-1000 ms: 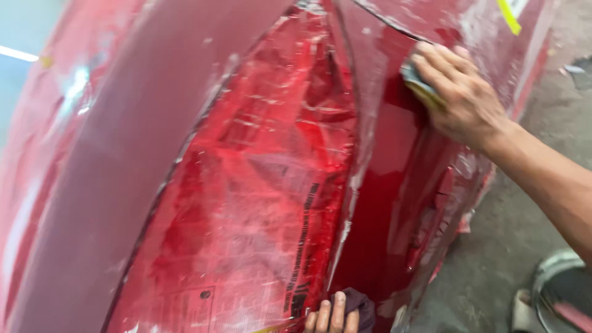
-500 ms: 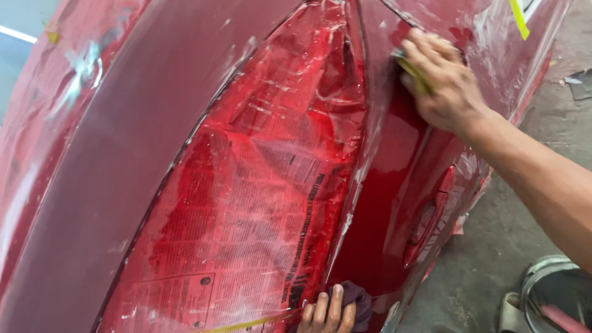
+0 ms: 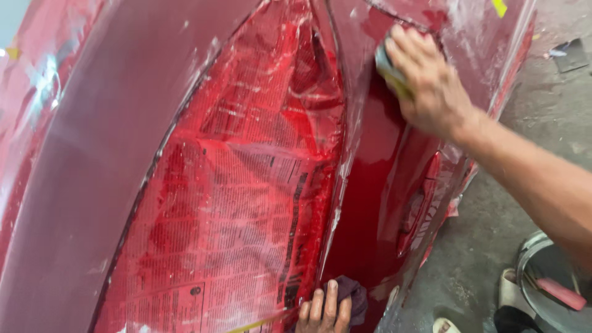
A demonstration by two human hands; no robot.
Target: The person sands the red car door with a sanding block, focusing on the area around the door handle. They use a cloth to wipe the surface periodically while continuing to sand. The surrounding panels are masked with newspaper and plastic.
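Note:
A red car body panel (image 3: 105, 185) fills the view, wet and streaked. Its tail light (image 3: 246, 203) is masked with newspaper soaked red. My right hand (image 3: 428, 83) presses a small green-grey sanding pad (image 3: 390, 71) flat against the glossy red panel (image 3: 376, 203) just right of the masked light, near the top. At the bottom edge my left hand (image 3: 324, 311) holds a dark purple rag (image 3: 353, 296) against the lower part of the same panel; only its fingers show.
Grey concrete floor (image 3: 542, 123) lies to the right. A metal bucket (image 3: 530, 259) with a pink object inside stands at the bottom right, with a sandalled foot (image 3: 509, 290) beside it. Yellow tape (image 3: 498, 7) sticks to the panel's top right.
My right hand with the pad has slid up and left along the panel. The left hand with the rag has come further into view at the bottom.

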